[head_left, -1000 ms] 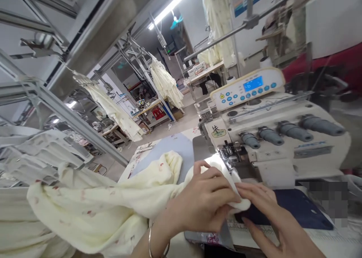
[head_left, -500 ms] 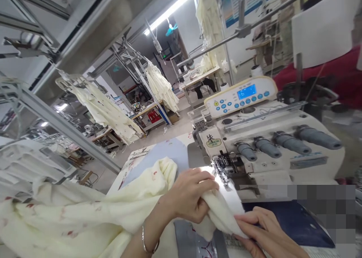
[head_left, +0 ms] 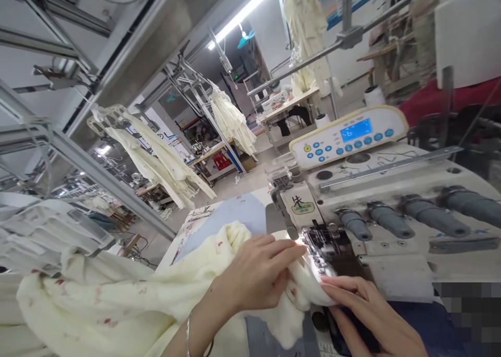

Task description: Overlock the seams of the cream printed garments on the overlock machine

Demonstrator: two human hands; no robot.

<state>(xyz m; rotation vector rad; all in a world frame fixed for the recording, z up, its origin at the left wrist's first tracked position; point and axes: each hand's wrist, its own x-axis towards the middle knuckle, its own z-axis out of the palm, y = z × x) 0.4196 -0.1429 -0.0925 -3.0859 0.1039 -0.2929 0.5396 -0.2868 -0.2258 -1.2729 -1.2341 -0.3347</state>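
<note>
- Cream soft cloth with small red marks (head_left: 117, 305) lies in a big bunch across the front of the person, and one end goes up to the sewing machine.
- The left hand (head_left: 254, 278) is shut over the cloth, with the fingers together, and it sits just beside the shiny metal foot (head_left: 319, 247) of the white sewing machine (head_left: 376, 211).
- The right hand (head_left: 371, 315) lies on a fold of the cloth near that foot, with the fingers close together. It is hard to tell if this hand is gripping or just resting.
- A thin metal bangle (head_left: 188, 336) goes around the left wrist.
- Light blue flat sheet (head_left: 223, 226) lies on the white bench (head_left: 183, 242), just past the cloth, with open room on it.
- A dark blue mat (head_left: 422, 328) lies under and beside the right hand, and the picture cuts it off at the bottom.
- Long cream dresses (head_left: 230, 122) hang on metal racks far away.
- A pale stack (head_left: 39, 231) at the left side is hard to make out.
- A blurry patch (head_left: 465, 310) hides the bottom right corner.
</note>
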